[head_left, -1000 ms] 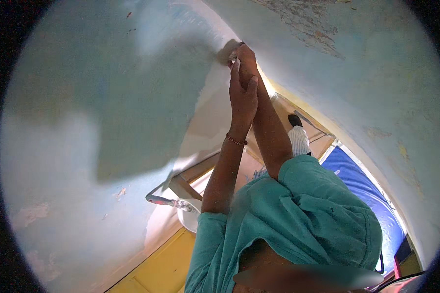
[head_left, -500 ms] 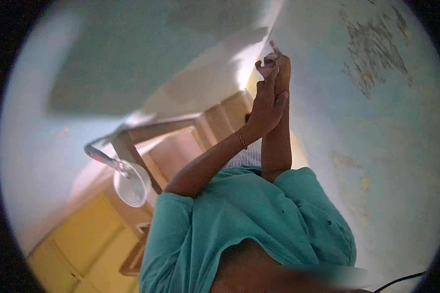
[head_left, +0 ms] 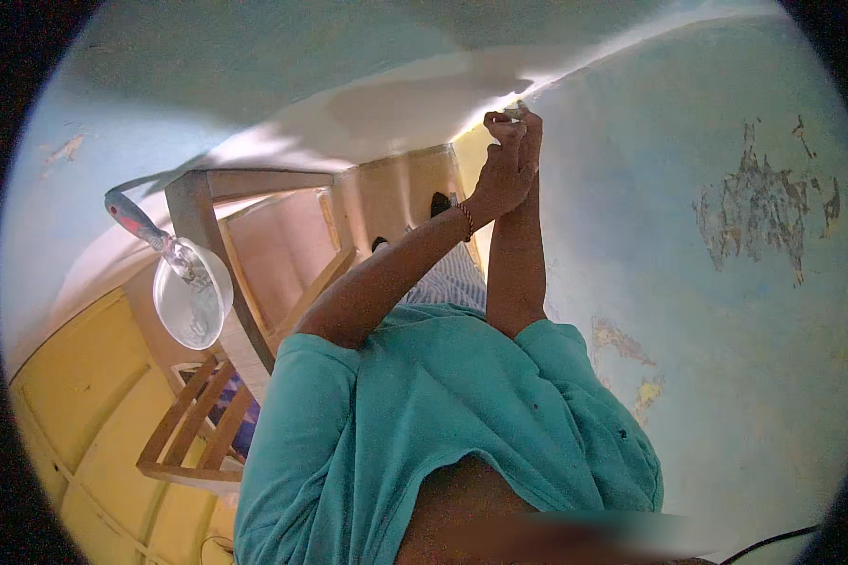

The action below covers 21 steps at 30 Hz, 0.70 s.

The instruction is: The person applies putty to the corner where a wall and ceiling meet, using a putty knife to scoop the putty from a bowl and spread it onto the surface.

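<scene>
My left hand (head_left: 506, 174), with a twisted cord bracelet (head_left: 467, 224) at its wrist, is raised against my right hand (head_left: 532, 134) at the corner where two walls meet. The two overlap. Their fingers are curled closed around a small pale greyish thing (head_left: 515, 114) that shows only in part, and its kind cannot be made out. Much of my right hand is hidden behind the left. To the left, a white tub (head_left: 193, 299) stands with a scraper (head_left: 139, 220) in it, its grey and red handle leaning out over the rim.
A wooden frame (head_left: 194, 202) stands beside the tub, and a slatted wooden seat (head_left: 193, 424) is below it. A blue-green wall (head_left: 631, 217) with a peeled patch (head_left: 758, 212) rises at right. Yellow panels (head_left: 89, 377) lie at lower left, and a dark cable (head_left: 773, 539) at lower right.
The view has shifted, so the tub and wooden frame sit farther left and higher. My left fingers, stretched out before, have curled in close to the right hand at the corner.
</scene>
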Available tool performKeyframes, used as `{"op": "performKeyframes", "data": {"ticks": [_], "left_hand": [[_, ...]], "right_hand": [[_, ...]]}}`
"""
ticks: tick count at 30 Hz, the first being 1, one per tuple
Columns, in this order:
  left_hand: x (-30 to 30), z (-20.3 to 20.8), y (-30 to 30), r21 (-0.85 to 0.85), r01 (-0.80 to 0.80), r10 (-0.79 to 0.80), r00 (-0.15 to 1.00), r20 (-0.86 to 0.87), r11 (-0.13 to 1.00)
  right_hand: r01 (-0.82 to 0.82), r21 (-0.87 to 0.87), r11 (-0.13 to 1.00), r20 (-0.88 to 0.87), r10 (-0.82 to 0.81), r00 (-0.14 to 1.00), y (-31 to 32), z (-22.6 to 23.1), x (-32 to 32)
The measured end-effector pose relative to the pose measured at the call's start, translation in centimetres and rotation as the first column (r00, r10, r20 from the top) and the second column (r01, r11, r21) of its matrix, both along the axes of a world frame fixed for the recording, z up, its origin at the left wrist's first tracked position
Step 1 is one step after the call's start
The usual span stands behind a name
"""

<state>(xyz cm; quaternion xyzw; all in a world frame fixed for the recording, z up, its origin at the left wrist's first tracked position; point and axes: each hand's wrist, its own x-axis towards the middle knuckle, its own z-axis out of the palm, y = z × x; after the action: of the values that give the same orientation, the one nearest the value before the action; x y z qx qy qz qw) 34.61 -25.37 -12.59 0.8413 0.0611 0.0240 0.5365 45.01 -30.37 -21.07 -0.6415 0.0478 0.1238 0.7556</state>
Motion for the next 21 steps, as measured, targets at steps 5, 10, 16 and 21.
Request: {"op": "performKeyframes", "data": {"ticks": [5, 10, 16, 21], "left_hand": [[1.4, -0.2, 0.3, -0.115, 0.072, -0.082, 0.993, -0.089, 0.991], [2.5, -2.1, -0.5, 0.027, 0.004, -0.004, 1.0, 0.012, 1.0], [3.7, -4.5, -1.7, 0.262, -0.001, -0.054, 0.978, 0.202, 0.965], [3.5, -2.7, -1.4, 0.332, 0.053, -0.109, 0.982, 0.152, 0.942]], "right_hand": [[-0.107, -0.25, 0.962, 0.309, 0.184, 0.933, -0.1, 0.3, 0.4], [-0.086, 0.188, 0.978, 0.187, 0.05, 0.981, -0.4, -0.4, 0.9], [-0.04, -0.076, 0.996, 0.493, 0.073, 0.867, -1.0, -0.2, 0.6], [0.066, 0.684, 0.727, -0.024, -0.068, 0.997, -0.6, -0.4, 1.7]]}}
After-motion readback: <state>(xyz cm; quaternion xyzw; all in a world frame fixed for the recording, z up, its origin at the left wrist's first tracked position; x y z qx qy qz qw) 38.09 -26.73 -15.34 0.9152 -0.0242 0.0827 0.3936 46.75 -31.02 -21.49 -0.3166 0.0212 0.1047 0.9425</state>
